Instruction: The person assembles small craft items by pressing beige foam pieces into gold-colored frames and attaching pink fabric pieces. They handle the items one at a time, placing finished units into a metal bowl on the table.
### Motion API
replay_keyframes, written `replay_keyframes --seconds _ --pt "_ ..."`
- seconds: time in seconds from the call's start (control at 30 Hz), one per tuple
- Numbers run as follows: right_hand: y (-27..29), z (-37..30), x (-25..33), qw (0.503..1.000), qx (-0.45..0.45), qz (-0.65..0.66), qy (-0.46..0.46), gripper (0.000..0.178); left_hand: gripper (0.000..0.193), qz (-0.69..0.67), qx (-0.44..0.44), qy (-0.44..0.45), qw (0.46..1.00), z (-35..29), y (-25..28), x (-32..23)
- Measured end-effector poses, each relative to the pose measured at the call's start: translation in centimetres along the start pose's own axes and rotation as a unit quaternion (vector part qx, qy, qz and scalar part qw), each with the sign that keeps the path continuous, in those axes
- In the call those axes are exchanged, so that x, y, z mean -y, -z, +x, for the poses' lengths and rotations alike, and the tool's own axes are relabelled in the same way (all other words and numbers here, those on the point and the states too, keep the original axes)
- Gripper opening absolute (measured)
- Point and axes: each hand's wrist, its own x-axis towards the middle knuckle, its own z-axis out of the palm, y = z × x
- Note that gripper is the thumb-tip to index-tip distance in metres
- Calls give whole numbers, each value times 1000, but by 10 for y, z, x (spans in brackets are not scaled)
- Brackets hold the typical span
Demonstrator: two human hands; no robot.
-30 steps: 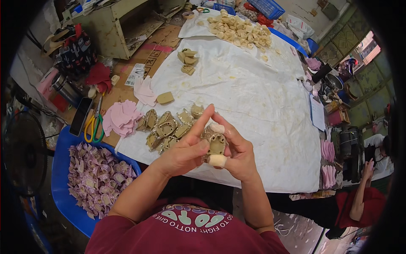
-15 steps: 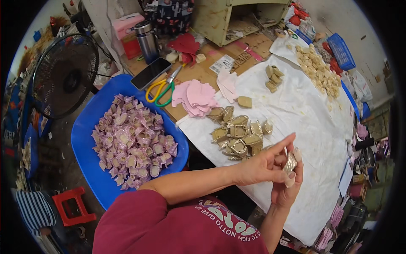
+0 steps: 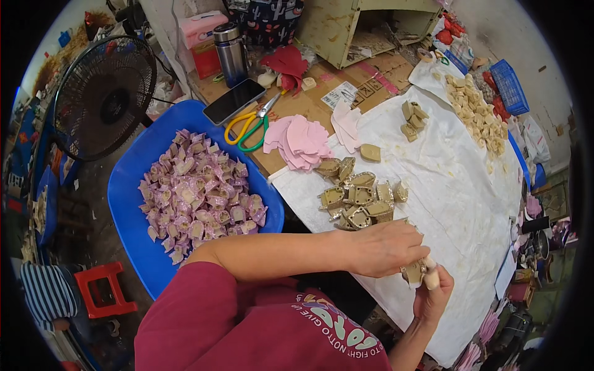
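Note:
A small shoe heel (image 3: 413, 274), beige with a shiny gold covering round its sides, is between my hands over the white cloth (image 3: 458, 204). My left hand (image 3: 385, 248) reaches across from the left, back upward, its curled fingers closed at the heel's upper edge. From below, my right hand (image 3: 435, 295) grips the heel's right side; pale finger covers (image 3: 431, 279) show on its digits. Just beyond my left hand lies a pile of gold-covered heels (image 3: 361, 196). One plain heel (image 3: 370, 153) rests behind that pile, with a few more heels (image 3: 413, 119) farther back.
A blue tub (image 3: 133, 241) of pink-covered heels (image 3: 201, 191) stands left. Pink cut pieces (image 3: 298, 142), scissors (image 3: 247, 127), a phone (image 3: 234, 102) and a flask (image 3: 231, 55) lie or stand behind it. Pale heels (image 3: 473, 108) are heaped far right. A fan (image 3: 105, 99) and red stool (image 3: 105, 289) are at left.
My left hand has moved down and turned from an extended index finger to curled fingers over the heel. The heel is tilted differently, and my right hand sits lower. The whole view has shifted slightly.

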Motion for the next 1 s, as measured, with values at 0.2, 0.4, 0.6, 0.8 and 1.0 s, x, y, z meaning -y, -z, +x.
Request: replay_keyframes --seconds 0.2,0.4,0.6,0.8,1.0 --pt "-14 -8 10 968 -44 -218 119 23 24 52 -20 13 998 4 -6 -1" --pt "3 -2 18 995 15 -55 85 21 30 1 -41 41 998 9 1 -9" --pt "-10 4 24 986 -8 -112 121 27 35 -34 -50 133 989 14 -6 -18" --pt "-15 10 22 989 -16 -38 143 28 37 -17 -132 148 980 19 -15 -25" --pt "-29 16 31 993 -10 87 79 30 36 -25 -180 190 965 23 -16 -29"
